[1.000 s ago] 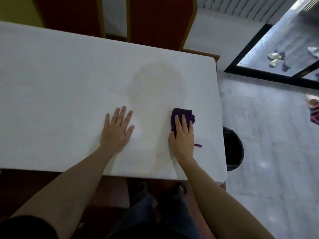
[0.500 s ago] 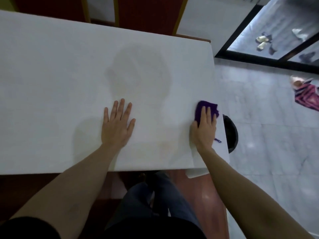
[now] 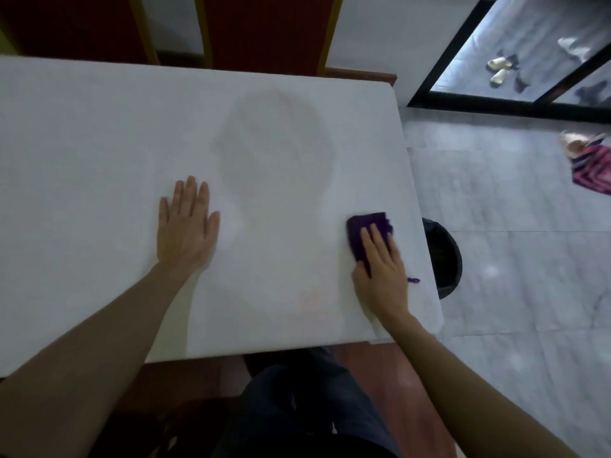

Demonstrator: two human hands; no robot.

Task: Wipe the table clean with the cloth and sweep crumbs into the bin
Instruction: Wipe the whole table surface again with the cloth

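A white table (image 3: 99,143) fills the left and middle of the head view. My right hand (image 3: 380,269) presses flat on a purple cloth (image 3: 363,226) near the table's right edge; a loose purple thread (image 3: 414,280) trails beside my wrist. My left hand (image 3: 186,226) lies flat on the table with fingers together, holding nothing, well to the left of the cloth. A black bin (image 3: 444,256) stands on the floor just beyond the right edge, partly hidden by the tabletop. I see no crumbs clearly.
Two red chairs (image 3: 264,31) stand behind the table's far edge. Grey tiled floor (image 3: 512,259) lies to the right, with a striped cloth item (image 3: 591,173) on it. A dark-framed glass door (image 3: 529,61) is at the top right. My legs are under the near edge.
My right hand pushed the cloth rightward to the table's edge by the bin, then drew it slightly back inward. My left hand stayed planted, its fingers now closer together.
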